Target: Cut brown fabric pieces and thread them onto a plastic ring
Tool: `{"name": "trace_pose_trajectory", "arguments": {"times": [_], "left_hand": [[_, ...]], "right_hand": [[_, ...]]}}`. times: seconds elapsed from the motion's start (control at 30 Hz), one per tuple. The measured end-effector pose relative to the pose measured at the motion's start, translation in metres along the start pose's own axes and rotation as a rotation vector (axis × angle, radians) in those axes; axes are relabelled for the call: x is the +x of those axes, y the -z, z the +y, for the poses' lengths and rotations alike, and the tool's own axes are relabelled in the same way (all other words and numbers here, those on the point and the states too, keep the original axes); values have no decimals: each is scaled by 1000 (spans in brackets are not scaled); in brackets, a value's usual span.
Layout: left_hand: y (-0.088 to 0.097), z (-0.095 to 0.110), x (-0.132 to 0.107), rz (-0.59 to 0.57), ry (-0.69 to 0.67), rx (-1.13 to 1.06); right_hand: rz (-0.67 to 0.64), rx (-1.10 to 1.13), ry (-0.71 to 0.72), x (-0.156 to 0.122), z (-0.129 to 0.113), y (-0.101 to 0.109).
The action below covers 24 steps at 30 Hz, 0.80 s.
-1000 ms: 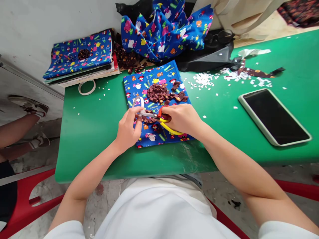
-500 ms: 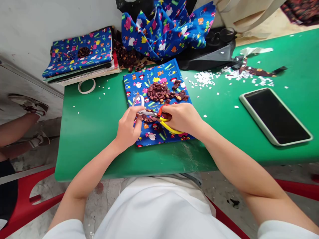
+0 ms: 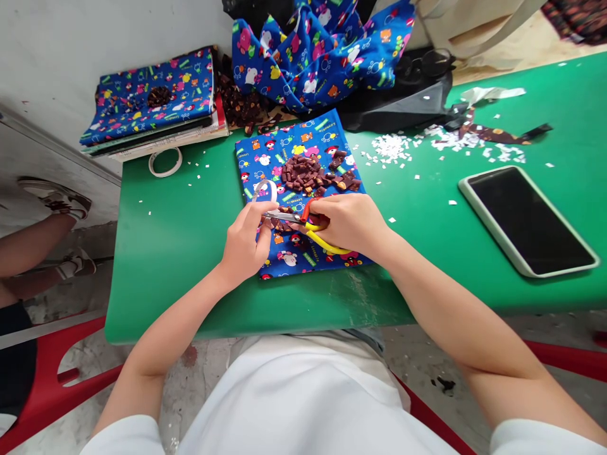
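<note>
My right hand (image 3: 349, 222) is closed round the yellow and orange handles of small scissors (image 3: 303, 224), whose blades point left. My left hand (image 3: 244, 243) pinches a small dark brown piece at the blade tips; the piece itself is mostly hidden by my fingers. Both hands work over a blue cartoon-print cloth (image 3: 265, 161) lying flat on the green table (image 3: 180, 234). On that cloth, just beyond my hands, lies a heap of several dark brown cut pieces (image 3: 306, 174). A small white tape loop (image 3: 265, 189) sits by my left fingertips.
A phone (image 3: 526, 218) lies face up at the right. White scraps (image 3: 391, 148) and a brown strip (image 3: 497, 134) litter the far right. A folded blue cloth stack (image 3: 152, 101), a tape ring (image 3: 165, 162) and crumpled blue cloth (image 3: 322, 54) sit at the back. Another person's legs (image 3: 33, 240) show at left.
Both hands stay in place with the scissors at the small piece. The view has shifted slightly; nothing else has visibly moved.
</note>
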<state>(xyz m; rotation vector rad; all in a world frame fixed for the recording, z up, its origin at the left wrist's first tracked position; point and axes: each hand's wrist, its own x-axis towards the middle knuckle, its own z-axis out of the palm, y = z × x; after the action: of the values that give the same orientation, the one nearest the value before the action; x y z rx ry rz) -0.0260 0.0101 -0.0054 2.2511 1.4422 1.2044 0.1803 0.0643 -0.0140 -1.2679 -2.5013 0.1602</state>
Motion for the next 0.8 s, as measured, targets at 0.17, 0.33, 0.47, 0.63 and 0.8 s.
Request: {"name": "trace_pose_trajectory", "arguments": {"times": [0.17,0.33,0.47,0.63,0.8], "left_hand": [[0,0,0,-5,-5,-7],[0,1,0,-18,-12,-4],[0,1,0,-18,-6,0],[-1,1,0,-23,-18,-14],[-1,1,0,-32,-26,4]], "right_hand": [[9,-14,-7,0,0,-1],[6,4,-19,2,1,0],[1,1,-18,3,1,1],[-2,-11,-20,3,1,-1],[-4,-16,-22,2,2,-2]]}}
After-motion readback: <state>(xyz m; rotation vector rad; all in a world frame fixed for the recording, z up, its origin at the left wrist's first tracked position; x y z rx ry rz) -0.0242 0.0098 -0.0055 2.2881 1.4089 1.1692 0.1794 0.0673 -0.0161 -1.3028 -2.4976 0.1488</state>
